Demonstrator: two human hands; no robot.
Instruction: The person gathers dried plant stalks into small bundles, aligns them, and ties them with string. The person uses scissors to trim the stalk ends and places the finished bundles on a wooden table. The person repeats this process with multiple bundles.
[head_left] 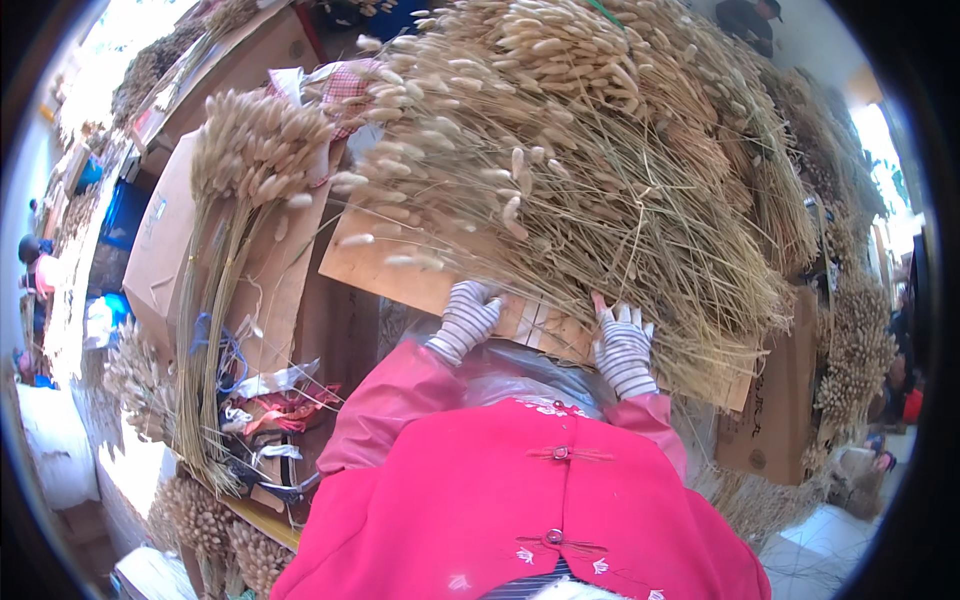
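A large heap of dried bunny-tail grass [600, 190], with fluffy cream heads and straw-coloured stems, covers most of a wooden board [400, 265] in front of me. My left hand [468, 318], in a striped fingerless glove, rests at the board's near edge, fingers apart and slightly bent, holding nothing I can see. To its right, my right hand [625, 350] wears a matching glove. Its fingers are spread and touch the lower stems of the heap. Some fingertips are partly lost among the stems.
On the left, a tied bunch of bunny-tail grass [255, 150] leans on a cardboard box [160, 240]. Below lie cloth scraps [290, 410] and blue string [218, 350]. Another carton [765, 400] stands at right. More bunches line both sides. A person in dark clothes [748, 22] is at the far right.
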